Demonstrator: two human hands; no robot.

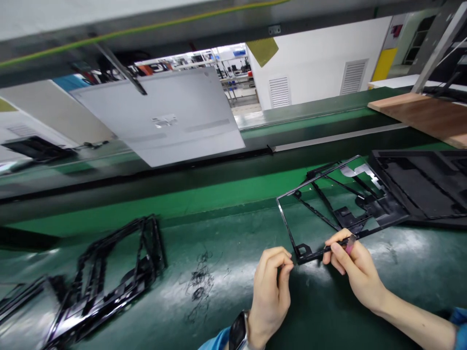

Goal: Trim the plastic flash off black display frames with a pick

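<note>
Glossy green bench [226, 233] is spread below, with a darker belt [310, 119] running behind it. One thin black plastic frame [375, 209], shiny and rectangular with slim diagonal struts, is held tilted over the bench, right of centre. Its near edge is pinched firmly by the right hand [355, 267], and one small pinkish tool [350, 243] is gripped alongside. The left hand [272, 287] is curled, thumb and fingertips pressed together, just beside the frame's near corner; whether contact is made cannot be told. A watch [237, 333] is worn on that wrist. One heap [109, 277] of similar frames is stacked at left, number unclear. Black shavings [199, 284] are scattered between. One matte black tray [419, 184] is set behind the frame, one wooden board [426, 114] beyond. One flat white panel [164, 116] is carried on the belt.
</note>
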